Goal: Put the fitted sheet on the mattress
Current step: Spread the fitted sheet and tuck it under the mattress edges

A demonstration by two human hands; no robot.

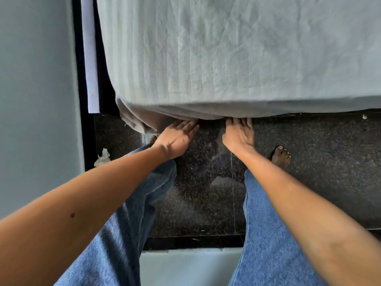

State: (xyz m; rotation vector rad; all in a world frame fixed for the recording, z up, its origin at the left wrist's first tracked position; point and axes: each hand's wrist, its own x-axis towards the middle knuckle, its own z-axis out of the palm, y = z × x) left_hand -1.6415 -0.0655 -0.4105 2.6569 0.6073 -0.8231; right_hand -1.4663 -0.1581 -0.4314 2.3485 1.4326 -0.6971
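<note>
A pale grey-green fitted sheet (226, 58) covers the top of the mattress and wraps over its near edge. Loose sheet fabric (142, 122) bunches and hangs at the near left corner. My left hand (177, 137) reaches under the near edge beside that bunch, fingers straight and pushed against the fabric, fingertips hidden beneath the sheet. My right hand (240, 133) lies a little to the right, fingers straight, tips tucked under the same lower edge. The mattress itself is hidden under the sheet.
Dark speckled stone floor (309, 162) runs below the bed. A grey wall (35, 79) stands close on the left, with a dark bed frame strip (79, 79) and a white panel (89, 58). A crumpled white scrap (102, 157) lies by the wall. My jeans and bare feet are below.
</note>
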